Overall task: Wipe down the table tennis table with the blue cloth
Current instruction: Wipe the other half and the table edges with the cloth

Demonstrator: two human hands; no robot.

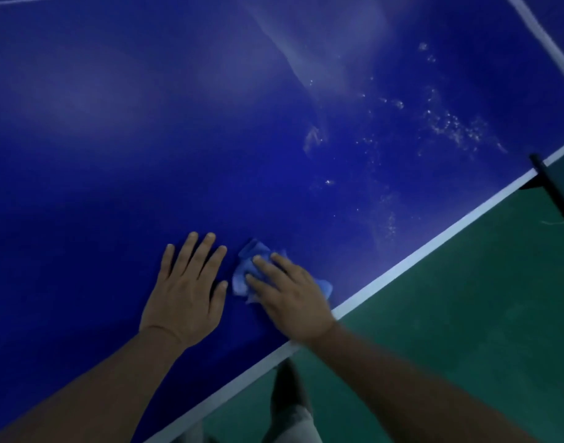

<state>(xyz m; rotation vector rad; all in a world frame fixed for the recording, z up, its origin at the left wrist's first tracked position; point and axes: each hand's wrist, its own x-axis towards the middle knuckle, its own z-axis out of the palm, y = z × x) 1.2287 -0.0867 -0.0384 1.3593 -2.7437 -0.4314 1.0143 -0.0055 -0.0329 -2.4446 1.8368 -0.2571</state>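
Presently pressing the cloth [242,279] near the table's [114,155] edge under the right hand [290,292], fingers straight; bracing with the left hand [184,292], splayed flat, empty. Might only smear the specks [456,126] with so small a wad.

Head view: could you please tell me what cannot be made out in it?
Blue cloth: mostly hidden under the right hand in the head view.
Table tennis table: cut off by the top and left frame edges.
Black bracket at the table's edge: cut off by the right frame edge.
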